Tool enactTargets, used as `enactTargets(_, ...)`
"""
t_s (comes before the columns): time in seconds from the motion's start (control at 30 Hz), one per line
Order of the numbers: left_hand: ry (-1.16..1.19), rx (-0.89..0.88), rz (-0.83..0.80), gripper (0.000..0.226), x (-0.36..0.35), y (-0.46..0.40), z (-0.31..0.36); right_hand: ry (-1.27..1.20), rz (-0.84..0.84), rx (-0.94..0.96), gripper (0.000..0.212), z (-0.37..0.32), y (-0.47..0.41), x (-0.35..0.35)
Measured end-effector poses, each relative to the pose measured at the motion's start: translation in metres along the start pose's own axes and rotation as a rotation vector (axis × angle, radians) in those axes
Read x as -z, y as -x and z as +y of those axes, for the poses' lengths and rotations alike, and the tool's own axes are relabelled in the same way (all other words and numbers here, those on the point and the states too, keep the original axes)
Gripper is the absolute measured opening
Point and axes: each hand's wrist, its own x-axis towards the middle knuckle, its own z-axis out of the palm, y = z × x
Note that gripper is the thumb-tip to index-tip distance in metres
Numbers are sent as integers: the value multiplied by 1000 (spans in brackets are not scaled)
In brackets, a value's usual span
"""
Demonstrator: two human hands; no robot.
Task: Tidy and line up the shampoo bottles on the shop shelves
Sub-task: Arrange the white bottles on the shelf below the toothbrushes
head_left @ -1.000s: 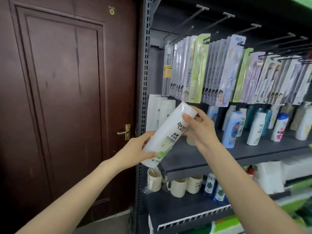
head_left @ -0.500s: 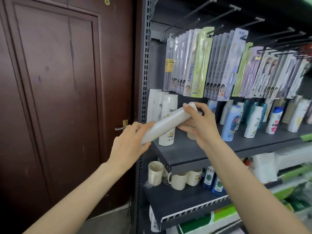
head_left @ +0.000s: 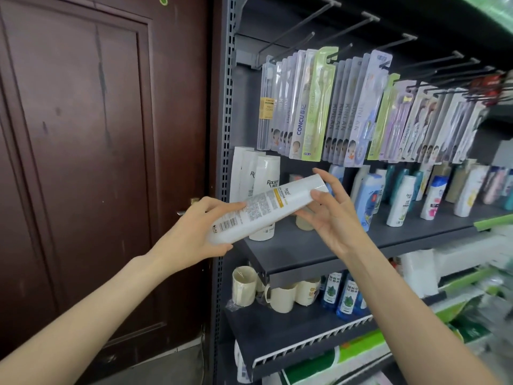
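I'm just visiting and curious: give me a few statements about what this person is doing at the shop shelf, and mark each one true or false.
1. Both hands are on one white shampoo bottle. True: the left hand grips its lower end and the right hand touches its cap end.
2. The held bottle stands upright on the shelf. False: it is tilted, nearly lying sideways, in the air in front of the shelf.
3. Its printed back label with a barcode faces the camera. True.
4. Toothbrush packs hang below the shampoo shelf. False: they hang on hooks above it.
5. Cream mugs sit on the shelf underneath. True.
6. The wooden door is to the right of the shelves. False: it is to the left.
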Motion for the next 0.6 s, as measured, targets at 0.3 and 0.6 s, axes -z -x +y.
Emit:
enactTargets(0.3, -350, -42, 221, 80, -12, 11, -15, 207, -21, -9, 48, 12, 4, 16)
enactTargets(0.6, -287, -56, 232, 76, -19, 0, -15, 217, -3, 30, 52, 8, -2, 16)
